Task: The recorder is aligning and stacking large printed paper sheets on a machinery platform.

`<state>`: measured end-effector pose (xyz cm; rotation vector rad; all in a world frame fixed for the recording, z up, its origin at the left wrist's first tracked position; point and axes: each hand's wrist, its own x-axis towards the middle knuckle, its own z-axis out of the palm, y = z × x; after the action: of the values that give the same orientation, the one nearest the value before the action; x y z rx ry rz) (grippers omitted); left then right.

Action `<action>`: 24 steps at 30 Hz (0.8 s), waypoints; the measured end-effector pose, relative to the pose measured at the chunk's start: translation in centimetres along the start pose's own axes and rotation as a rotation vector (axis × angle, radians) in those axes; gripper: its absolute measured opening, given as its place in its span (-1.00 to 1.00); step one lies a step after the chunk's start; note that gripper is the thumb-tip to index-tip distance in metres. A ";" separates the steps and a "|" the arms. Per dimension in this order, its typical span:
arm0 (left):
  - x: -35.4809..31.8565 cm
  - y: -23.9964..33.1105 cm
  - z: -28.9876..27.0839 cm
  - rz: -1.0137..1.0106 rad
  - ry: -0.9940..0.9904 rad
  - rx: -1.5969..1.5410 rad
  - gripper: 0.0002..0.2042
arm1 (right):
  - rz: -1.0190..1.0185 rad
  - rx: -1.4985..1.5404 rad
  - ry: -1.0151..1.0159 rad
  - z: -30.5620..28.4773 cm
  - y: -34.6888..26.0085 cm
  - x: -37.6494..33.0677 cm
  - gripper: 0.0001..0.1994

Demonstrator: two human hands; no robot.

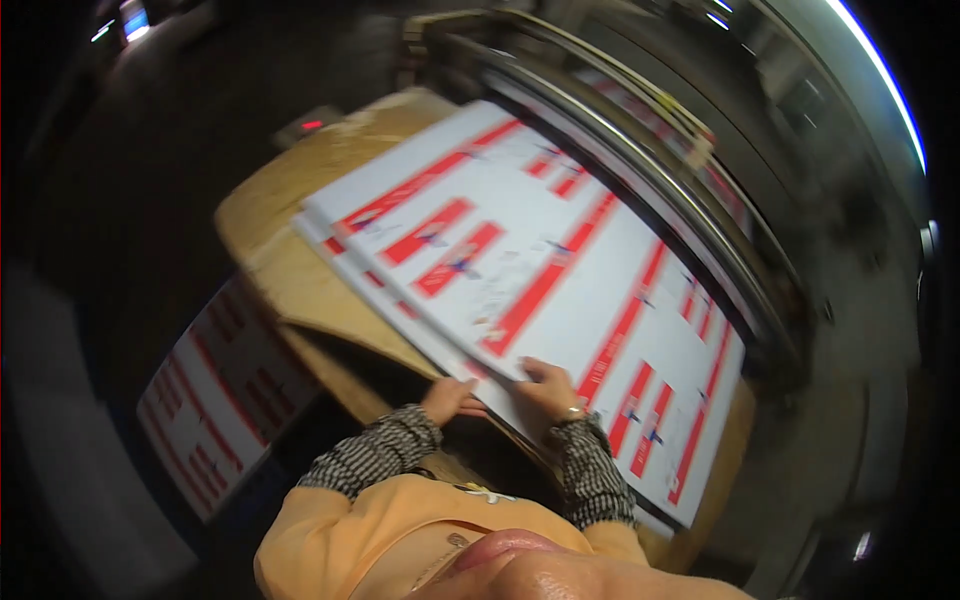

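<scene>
A stack of large white printed sheets [545, 230] with red bands and small blue marks lies in front of me. At its near edge, my left hand [452, 402] has its fingers stretched out against the side, with the thumb apart. Just to the right, my right hand [550, 392] is closed over the near edge of the top sheet, its fingertips bent on the printed face. The undersides of both hands are hidden. Checked cuffs cover both my wrists.
Under the stack is a yellowish wooden table [285, 235] with a rounded corner. Along the far side runs a machine with a long metal roller [640, 150]. More red-and-white printed sheets [215, 390] lie lower down at the left. A small red light [312, 125] glows beyond the table.
</scene>
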<state>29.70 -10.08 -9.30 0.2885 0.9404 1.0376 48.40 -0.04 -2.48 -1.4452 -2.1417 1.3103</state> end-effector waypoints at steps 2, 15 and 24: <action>-1.2 -0.2 -0.3 -0.006 -0.054 -0.039 -0.63 | 0.179 -0.168 0.082 -0.1 -0.1 1.0 -0.52; 3.6 -3.3 -1.5 0.004 -0.085 0.104 -0.65 | -0.172 -0.411 -0.163 5.1 2.3 -1.4 0.13; 3.0 -2.2 -0.8 -0.074 0.096 0.056 -0.65 | -0.088 -0.013 -0.147 -3.2 -5.6 -4.5 -0.65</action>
<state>30.94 -8.87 -12.68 0.2502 1.0609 0.9648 49.06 -2.71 4.91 -1.2793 -2.2813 1.4126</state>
